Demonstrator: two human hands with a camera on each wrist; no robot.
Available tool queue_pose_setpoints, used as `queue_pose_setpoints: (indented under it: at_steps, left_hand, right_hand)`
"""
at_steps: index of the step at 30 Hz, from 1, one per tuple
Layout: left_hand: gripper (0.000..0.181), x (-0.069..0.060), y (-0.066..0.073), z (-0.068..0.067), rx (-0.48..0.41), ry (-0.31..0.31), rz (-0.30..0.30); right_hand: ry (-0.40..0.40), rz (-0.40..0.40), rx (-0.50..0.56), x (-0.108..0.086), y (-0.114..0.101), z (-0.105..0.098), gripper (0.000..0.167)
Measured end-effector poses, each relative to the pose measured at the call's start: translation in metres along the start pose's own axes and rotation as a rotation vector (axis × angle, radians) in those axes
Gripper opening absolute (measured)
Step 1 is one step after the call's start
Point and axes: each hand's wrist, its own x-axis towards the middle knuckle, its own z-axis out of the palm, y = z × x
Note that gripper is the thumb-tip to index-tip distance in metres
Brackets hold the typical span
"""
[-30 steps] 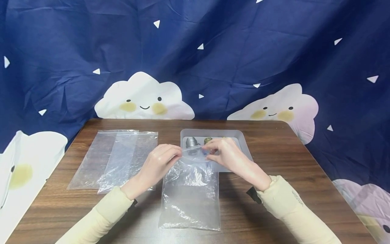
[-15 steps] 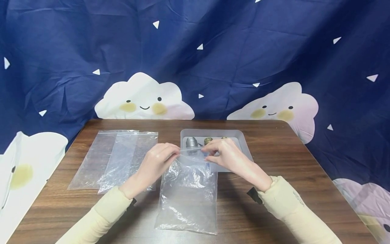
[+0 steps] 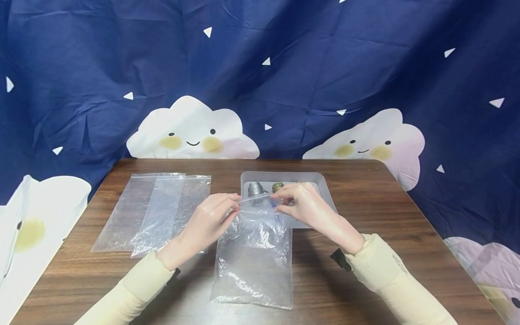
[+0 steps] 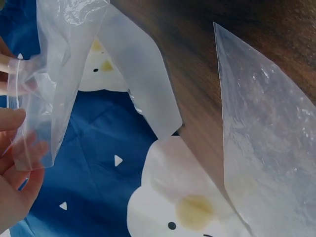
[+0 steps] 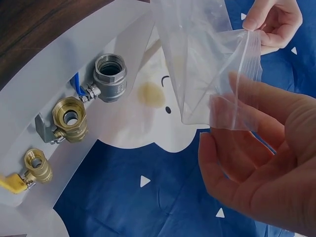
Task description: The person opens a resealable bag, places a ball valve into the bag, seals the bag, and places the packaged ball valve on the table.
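A clear zip bag (image 3: 253,271) hangs from both hands in front of the tray, its mouth slightly parted. The left hand (image 3: 211,216) pinches the mouth at its left end. At the other end the right hand (image 3: 302,203) pinches the rim between thumb and fingers. In the right wrist view, the right hand (image 5: 261,153) shows through the film beside the zip strip, and the left hand (image 5: 279,22) grips the far corner. The left wrist view shows the bag (image 4: 64,64) and the left hand (image 4: 17,182) at the frame's edge.
A translucent tray (image 3: 327,194) holds a silver valve (image 5: 111,79) with a blue handle, a brass valve (image 5: 70,118) and a smaller brass valve (image 5: 38,165) with a yellow handle. More clear bags (image 3: 122,216) lie flat and overlapping on the table's left side.
The bag swung slightly left and then back right, with small shifts of both hands. Its mouth looks a little wider than half a second ago. Both hands keep their hold.
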Motion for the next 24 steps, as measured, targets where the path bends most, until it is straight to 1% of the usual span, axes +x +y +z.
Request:
queue_pose_setpoints:
  at_steps: [2, 5, 7, 10, 13, 15, 19, 22, 24]
  left_hand:
    - [0.011, 0.0, 0.001, 0.0, 0.003, -0.004, -0.001]
    - [0.006, -0.002, 0.002, -0.001, 0.007, -0.015, -0.006]
    - [0.006, -0.002, 0.003, -0.001, 0.006, -0.021, -0.009]
    - [0.01, -0.002, 0.004, 0.0, -0.001, -0.018, -0.018]
    - [0.01, 0.002, 0.004, -0.001, -0.007, -0.006, -0.036]
    - [0.011, 0.007, 0.005, -0.002, -0.006, 0.003, -0.056]
    - [0.014, 0.019, 0.007, -0.003, 0.028, 0.01, -0.109]
    - [0.014, 0.024, 0.008, -0.005, 0.045, -0.015, -0.16]
    - [0.014, 0.026, 0.009, -0.006, 0.049, -0.042, -0.187]
  right_hand:
    - [-0.004, 0.009, 0.007, 0.0, 0.0, -0.001, 0.025]
    - [-0.007, 0.024, 0.014, 0.0, 0.0, -0.001, 0.024]
    - [-0.008, 0.028, 0.012, 0.0, 0.0, -0.002, 0.023]
    - [-0.01, 0.014, -0.009, 0.001, 0.0, -0.002, 0.023]
    - [-0.004, -0.017, -0.027, 0.0, -0.001, -0.001, 0.022]
    - [0.005, -0.041, -0.032, 0.0, -0.001, 0.0, 0.021]
    - [0.025, -0.07, -0.028, -0.001, -0.001, 0.003, 0.019]
    - [0.036, -0.07, -0.028, -0.001, -0.002, 0.003, 0.019]
    - [0.032, -0.069, -0.019, -0.001, -0.002, 0.003, 0.02]
